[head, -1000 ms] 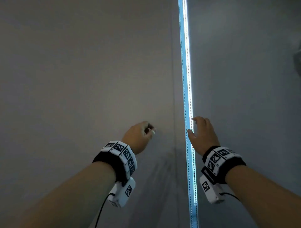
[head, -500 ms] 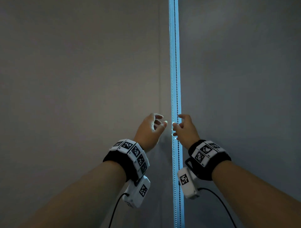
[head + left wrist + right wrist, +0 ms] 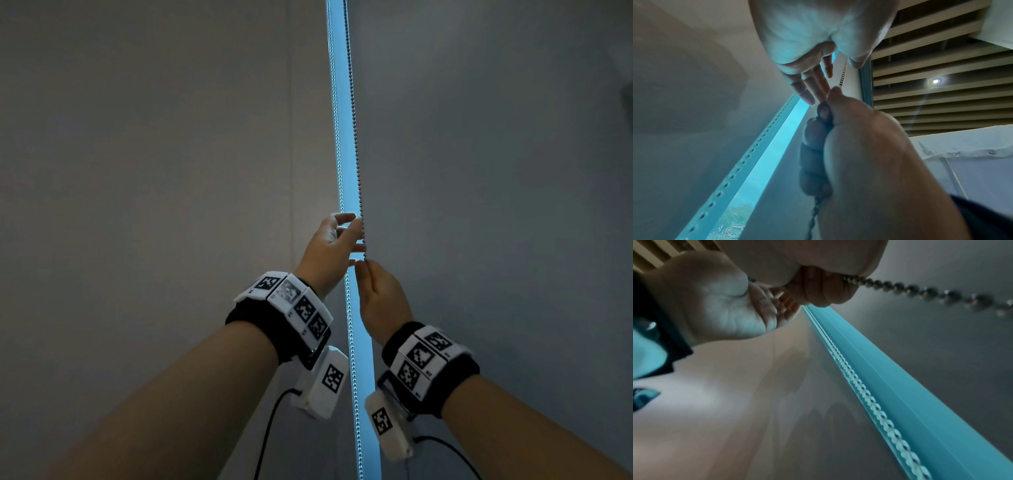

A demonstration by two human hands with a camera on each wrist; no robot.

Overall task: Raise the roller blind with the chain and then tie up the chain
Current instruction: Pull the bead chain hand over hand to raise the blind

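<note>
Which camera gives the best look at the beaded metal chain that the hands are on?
The head view: the beaded metal chain runs long and sharp down to the right hand, which pinches it. The right wrist view shows a blurred stretch; the left wrist view, only a short piece.

Two forearms raised toward a bright vertical gap (image 3: 346, 137) between grey blinds (image 3: 154, 154), dark bead chain (image 3: 354, 137) hanging taut, right hand (image 3: 382, 296) pinching its lower end, left hand (image 3: 330, 246) just above, fingers (image 3: 344, 217) extended, touching the chain, marker-tagged wristbands (image 3: 291, 305) on both wrists
</note>
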